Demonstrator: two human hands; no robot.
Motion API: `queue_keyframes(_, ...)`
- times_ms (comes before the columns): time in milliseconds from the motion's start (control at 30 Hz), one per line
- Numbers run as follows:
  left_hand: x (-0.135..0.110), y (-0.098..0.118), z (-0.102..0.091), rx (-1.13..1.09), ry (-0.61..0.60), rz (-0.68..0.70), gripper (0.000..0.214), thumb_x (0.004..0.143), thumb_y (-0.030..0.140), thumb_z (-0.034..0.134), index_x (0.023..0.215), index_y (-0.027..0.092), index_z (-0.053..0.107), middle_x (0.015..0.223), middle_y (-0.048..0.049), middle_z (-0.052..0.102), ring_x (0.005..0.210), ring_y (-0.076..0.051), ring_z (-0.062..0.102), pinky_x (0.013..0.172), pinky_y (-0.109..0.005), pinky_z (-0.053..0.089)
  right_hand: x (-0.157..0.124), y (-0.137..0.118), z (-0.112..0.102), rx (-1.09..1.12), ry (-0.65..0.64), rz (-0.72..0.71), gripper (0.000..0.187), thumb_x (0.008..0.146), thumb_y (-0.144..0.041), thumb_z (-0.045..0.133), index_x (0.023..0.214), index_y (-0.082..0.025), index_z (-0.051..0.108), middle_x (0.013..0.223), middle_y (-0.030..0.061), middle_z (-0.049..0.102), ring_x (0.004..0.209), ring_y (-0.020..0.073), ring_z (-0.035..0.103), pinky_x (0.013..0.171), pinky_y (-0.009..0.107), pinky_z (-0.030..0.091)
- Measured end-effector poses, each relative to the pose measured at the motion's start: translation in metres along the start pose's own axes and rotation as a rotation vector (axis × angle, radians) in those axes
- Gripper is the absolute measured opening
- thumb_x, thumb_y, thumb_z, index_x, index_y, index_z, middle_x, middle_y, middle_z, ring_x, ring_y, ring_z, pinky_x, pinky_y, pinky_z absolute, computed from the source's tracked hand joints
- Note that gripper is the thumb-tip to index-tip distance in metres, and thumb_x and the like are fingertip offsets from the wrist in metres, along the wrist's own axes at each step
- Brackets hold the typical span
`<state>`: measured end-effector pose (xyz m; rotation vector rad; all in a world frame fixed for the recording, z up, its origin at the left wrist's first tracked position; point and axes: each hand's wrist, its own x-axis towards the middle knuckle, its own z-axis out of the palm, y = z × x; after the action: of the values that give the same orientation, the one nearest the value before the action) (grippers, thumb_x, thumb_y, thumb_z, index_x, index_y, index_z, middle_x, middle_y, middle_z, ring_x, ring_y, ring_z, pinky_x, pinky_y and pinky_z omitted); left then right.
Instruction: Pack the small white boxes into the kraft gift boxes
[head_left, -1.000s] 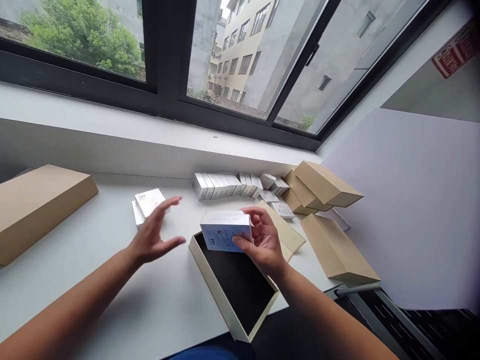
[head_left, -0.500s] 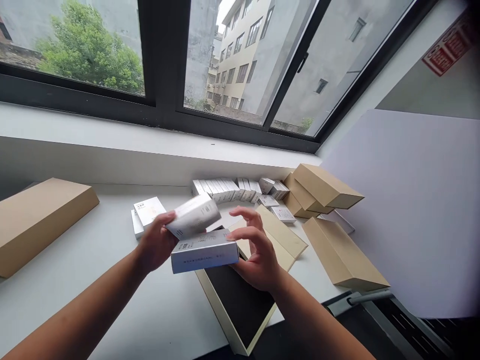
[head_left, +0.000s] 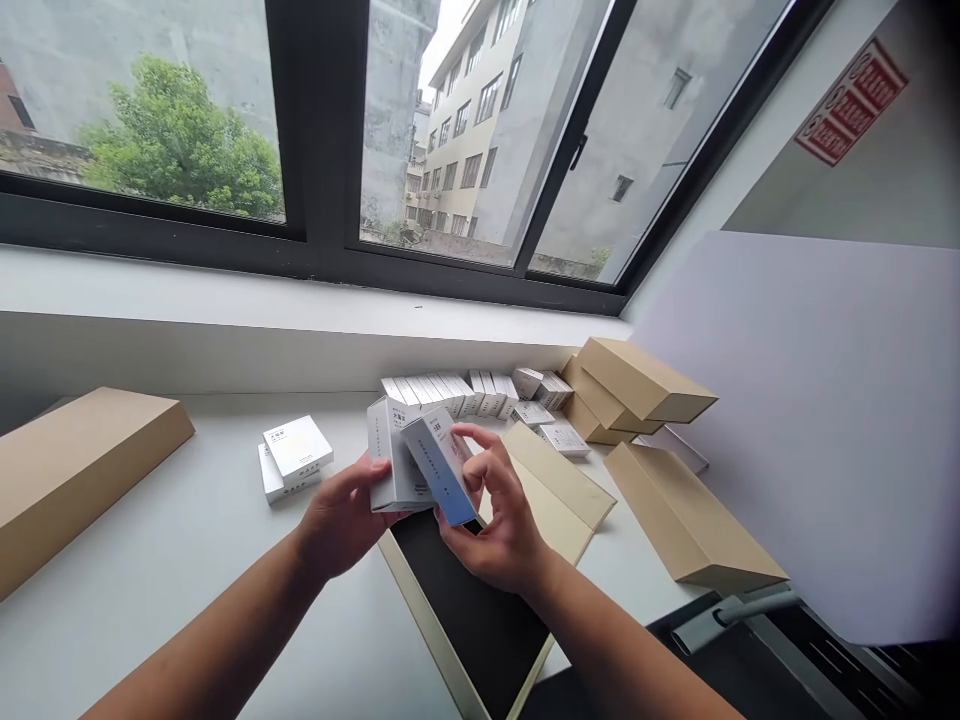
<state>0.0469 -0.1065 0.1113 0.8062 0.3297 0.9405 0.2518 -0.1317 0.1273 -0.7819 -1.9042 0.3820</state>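
My left hand (head_left: 341,515) grips a small white carton (head_left: 388,465) held upright in front of me. My right hand (head_left: 495,520) holds a second white carton with blue print (head_left: 441,465), tilted and leaning against the first. Both cartons hover above the far end of an open cream tray with a black inside (head_left: 480,610) that lies on the white table (head_left: 187,560).
A row of small white cartons (head_left: 442,392) lines the back wall under the window sill. Two flat white boxes (head_left: 294,455) lie stacked to the left. Brown kraft boxes lie at the far left (head_left: 75,470), at the back right (head_left: 637,380) and at the right (head_left: 686,520).
My left hand, empty a second ago, has taken one white carton. Both cartons have been turned from lying flat to standing upright and brought side by side.
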Motion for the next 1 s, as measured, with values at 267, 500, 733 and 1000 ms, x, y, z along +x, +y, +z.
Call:
queue_keyframes(267, 0.011, -0.004, 0.006, 0.213, -0.036, 0.094, 0.107, 0.076, 0.032, 0.084, 0.161, 0.035, 0.019, 0.154, -0.0112, 0.051, 0.135, -0.035, 0.055, 0.104, -0.043, 0.050, 0.010, -0.019, 0.006, 0.337, 0.021, 0.397, 0.044, 0.083, -0.040, 0.078, 0.107, -0.029, 0.042, 0.145, 0.0096, 0.048, 0.135, 0.0296, 0.052, 0.109, 0.048, 0.046)
queue_keyframes(500, 0.009, -0.009, 0.008, 0.629, -0.120, 0.154, 0.126, 0.075, 0.038, 0.088, 0.164, 0.039, -0.001, 0.168, -0.0144, 0.030, 0.143, -0.034, 0.048, 0.116, -0.048, 0.044, 0.015, -0.013, -0.007, 0.445, -0.160, 0.623, 0.106, 0.072, -0.037, 0.086, 0.152, -0.034, 0.017, 0.133, 0.0094, 0.055, 0.112, 0.0272, 0.065, 0.098, 0.047, 0.054)
queue_keyframes(733, -0.010, 0.074, -0.065, 1.794, 0.320, -0.367, 0.124, 0.064, 0.068, 0.080, 0.165, 0.028, 0.020, 0.174, -0.0113, 0.006, 0.158, -0.041, -0.011, 0.126, -0.063, 0.012, -0.024, -0.010, -0.027, -0.224, -0.471, 0.627, 0.089, 0.075, -0.022, 0.072, 0.153, -0.038, 0.035, 0.124, 0.0059, 0.056, 0.106, 0.0254, 0.061, 0.096, 0.044, 0.051)
queue_keyframes(1000, -0.004, 0.074, -0.139, 1.824, 0.587, -0.595, 0.119, 0.070, 0.064, 0.066, 0.166, 0.020, 0.011, 0.169, -0.0226, 0.022, 0.150, -0.046, 0.033, 0.107, -0.054, 0.047, -0.040, -0.006, 0.009, -0.704, -0.936, 0.737, 0.067, 0.069, -0.026, 0.071, 0.134, -0.021, 0.056, 0.116, 0.0144, 0.056, 0.098, 0.0320, 0.062, 0.082, 0.042, 0.050)
